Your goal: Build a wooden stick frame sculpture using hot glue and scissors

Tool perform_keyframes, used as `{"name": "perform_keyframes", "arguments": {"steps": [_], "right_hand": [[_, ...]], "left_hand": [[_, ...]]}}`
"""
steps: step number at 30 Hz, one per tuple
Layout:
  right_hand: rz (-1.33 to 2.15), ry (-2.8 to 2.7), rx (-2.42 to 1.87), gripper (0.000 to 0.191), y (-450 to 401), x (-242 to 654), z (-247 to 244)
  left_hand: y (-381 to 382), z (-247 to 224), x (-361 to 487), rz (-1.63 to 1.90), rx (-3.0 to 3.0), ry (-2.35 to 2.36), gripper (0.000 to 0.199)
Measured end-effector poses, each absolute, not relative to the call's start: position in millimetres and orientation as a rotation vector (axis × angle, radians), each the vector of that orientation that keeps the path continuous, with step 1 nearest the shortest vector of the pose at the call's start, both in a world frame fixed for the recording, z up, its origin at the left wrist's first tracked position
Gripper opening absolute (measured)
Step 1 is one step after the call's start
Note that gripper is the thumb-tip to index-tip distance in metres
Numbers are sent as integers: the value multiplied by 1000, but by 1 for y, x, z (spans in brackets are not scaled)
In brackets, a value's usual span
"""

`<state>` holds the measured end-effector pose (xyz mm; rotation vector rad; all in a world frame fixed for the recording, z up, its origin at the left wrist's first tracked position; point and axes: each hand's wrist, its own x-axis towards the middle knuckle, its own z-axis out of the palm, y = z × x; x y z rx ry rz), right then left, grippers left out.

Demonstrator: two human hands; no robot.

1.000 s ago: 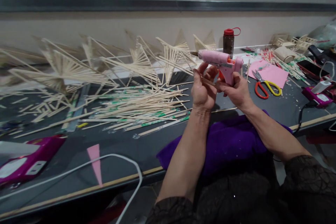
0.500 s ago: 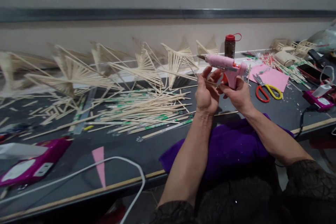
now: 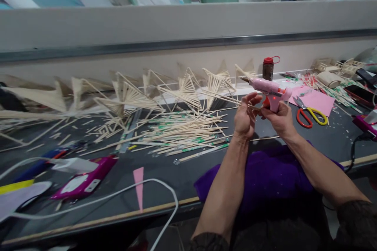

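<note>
Tilted upward since a second ago, bringing a glass partition and a person behind it into view above the grey ledge; hands shifted slightly right, same grip. Right hand (image 3: 281,119) closed around the handle of the pink plastic hot-glue gun (image 3: 269,90), raised above the dark grey worktable (image 3: 165,172), nozzle aimed left. Left hand (image 3: 246,117) with fingers curled, pinching a thin wooden stick (image 3: 228,99) up near the nozzle, apparently for gluing. Beneath: loose pile of bamboo skewers (image 3: 182,133), fan-shaped stick frames (image 3: 188,90) along the wall, red-and-yellow scissors (image 3: 309,113) on pink paper (image 3: 319,102), purple cloth (image 3: 265,172) over the table edge.
</note>
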<state>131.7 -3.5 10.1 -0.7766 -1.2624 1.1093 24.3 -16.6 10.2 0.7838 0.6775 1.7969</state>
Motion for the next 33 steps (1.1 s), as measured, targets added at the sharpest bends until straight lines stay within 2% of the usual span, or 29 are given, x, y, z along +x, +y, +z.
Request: {"name": "perform_keyframes", "arguments": {"steps": [5,11,22,26,29,33], "right_hand": [[1091,-1268,-760,19,-4,132,13],[1082,-1242,-751,20,0,133,11],[1122,-1249,-768,26,1,137,16],[1032,-1351,-819,25,1,142,15],[1139,-1352,-749,26,0,147,18],[1318,-1372,-680,30,-1,155,25]], "left_hand": [[-18,11,21,1783,830,896,43],[-21,15,17,1761,787,807,46],[-22,16,9,1815,779,852,31],[-20,20,-5,1979,583,943,17],[-16,21,-19,2079,366,938,7],[-14,22,-26,2121,254,899,8]]}}
